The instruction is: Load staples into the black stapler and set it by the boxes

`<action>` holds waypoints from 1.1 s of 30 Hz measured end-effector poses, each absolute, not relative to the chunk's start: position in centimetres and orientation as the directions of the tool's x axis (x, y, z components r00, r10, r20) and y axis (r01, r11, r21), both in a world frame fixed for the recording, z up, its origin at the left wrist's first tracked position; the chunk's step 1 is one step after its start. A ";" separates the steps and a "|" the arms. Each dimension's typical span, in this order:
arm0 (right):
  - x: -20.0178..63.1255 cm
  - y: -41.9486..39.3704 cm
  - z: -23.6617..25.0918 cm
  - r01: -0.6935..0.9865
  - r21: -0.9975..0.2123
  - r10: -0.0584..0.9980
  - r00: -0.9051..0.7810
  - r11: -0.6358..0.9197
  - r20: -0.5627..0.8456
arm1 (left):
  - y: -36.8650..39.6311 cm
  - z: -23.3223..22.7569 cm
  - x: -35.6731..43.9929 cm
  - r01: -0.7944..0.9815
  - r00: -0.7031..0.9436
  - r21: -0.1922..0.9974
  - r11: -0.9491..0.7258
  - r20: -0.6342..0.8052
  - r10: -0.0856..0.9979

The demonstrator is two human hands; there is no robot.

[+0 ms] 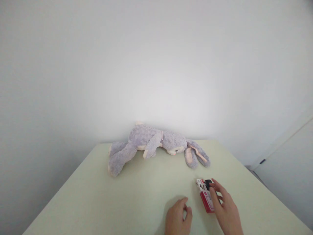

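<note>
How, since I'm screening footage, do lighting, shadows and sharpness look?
Head view: light is soft, brightest on the wall behind the plush rabbit, dimming toward the corners; head view: a faint shadow lies left of the left hand, no harsh glare; head view: the red-and-white package looks soft, its small print unreadable.

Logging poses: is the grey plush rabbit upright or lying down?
Lying down: the rabbit stretches sideways along the pale green table, ears resting on it.

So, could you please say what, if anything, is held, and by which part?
The right hand is at the red pack, by its black part; a firm grip cannot be told. Nothing shows in the left hand.
</note>
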State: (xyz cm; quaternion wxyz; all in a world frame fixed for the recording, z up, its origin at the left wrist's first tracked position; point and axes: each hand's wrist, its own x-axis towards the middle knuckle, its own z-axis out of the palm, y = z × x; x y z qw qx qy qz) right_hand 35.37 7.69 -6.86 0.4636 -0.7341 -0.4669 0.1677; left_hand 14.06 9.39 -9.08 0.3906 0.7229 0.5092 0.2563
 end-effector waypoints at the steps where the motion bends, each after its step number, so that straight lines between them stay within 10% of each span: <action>1: 37.3 7.9 -7.2 0.498 -0.842 0.811 0.568 -0.207 0.137 | 9.8 -8.7 15.5 0.520 0.362 0.842 -0.147 -0.061 0.930; 9: 39.4 9.0 -9.1 0.448 -0.871 0.924 0.382 -0.203 -0.018 | 11.7 -5.8 20.0 0.491 0.409 0.871 -0.011 -0.219 0.886; 19: 23.4 8.1 -8.6 0.457 -0.889 1.000 0.024 -0.003 0.009 | 9.7 -5.4 5.4 0.625 0.099 0.776 0.081 -0.182 0.978; 33: 21.0 8.7 -7.4 0.619 -0.779 0.974 0.220 -0.093 0.058 | 7.1 -7.2 3.5 0.801 -0.021 0.598 0.034 -0.029 0.999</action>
